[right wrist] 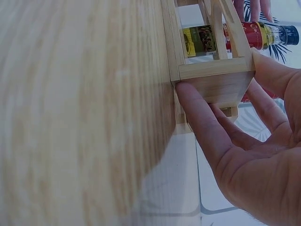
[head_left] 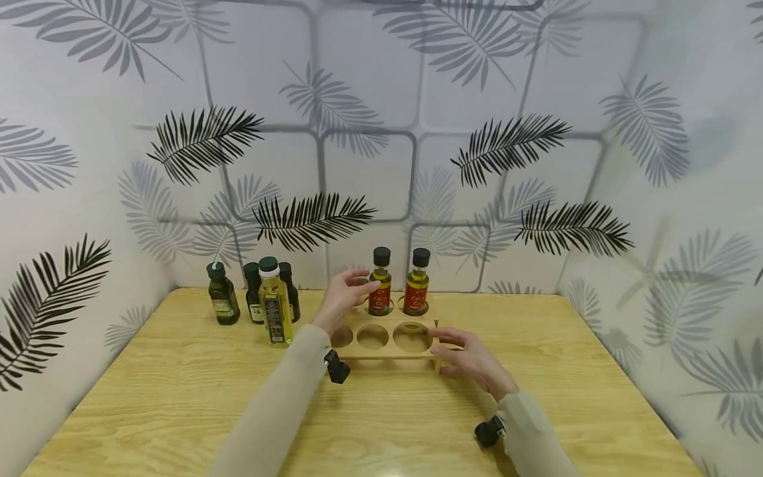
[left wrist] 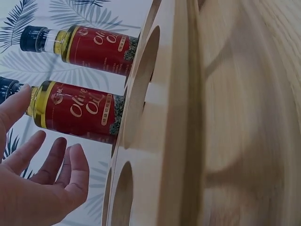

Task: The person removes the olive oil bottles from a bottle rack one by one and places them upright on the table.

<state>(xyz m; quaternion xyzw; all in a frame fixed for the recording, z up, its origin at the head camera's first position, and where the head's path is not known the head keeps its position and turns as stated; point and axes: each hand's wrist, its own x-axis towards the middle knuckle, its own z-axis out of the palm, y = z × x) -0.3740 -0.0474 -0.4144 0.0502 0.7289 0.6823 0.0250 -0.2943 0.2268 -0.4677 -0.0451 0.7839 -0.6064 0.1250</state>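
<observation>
A two-tier wooden bottle rack [head_left: 389, 352] stands on the table, with round holes along its tiers. Two olive oil bottles with red labels and black caps, a left one [head_left: 379, 291] and a right one [head_left: 416, 291], stand upright in its back row. Beside the left bottle is my left hand [head_left: 342, 301], fingers spread and loosely bent; in the left wrist view its thumb overlaps the bottle's neck, and I cannot tell whether it touches. My right hand [right wrist: 254, 165] rests against the rack's right end panel [right wrist: 216, 87], thumb near the upper edge, forefinger at the lower corner.
Left of the rack stand a clear bottle of yellow oil [head_left: 277, 311], a dark green bottle [head_left: 223, 298] and two dark bottles partly behind the yellow one. A leaf-patterned wall [head_left: 369, 172] closes off the back of the wooden table [head_left: 381, 417].
</observation>
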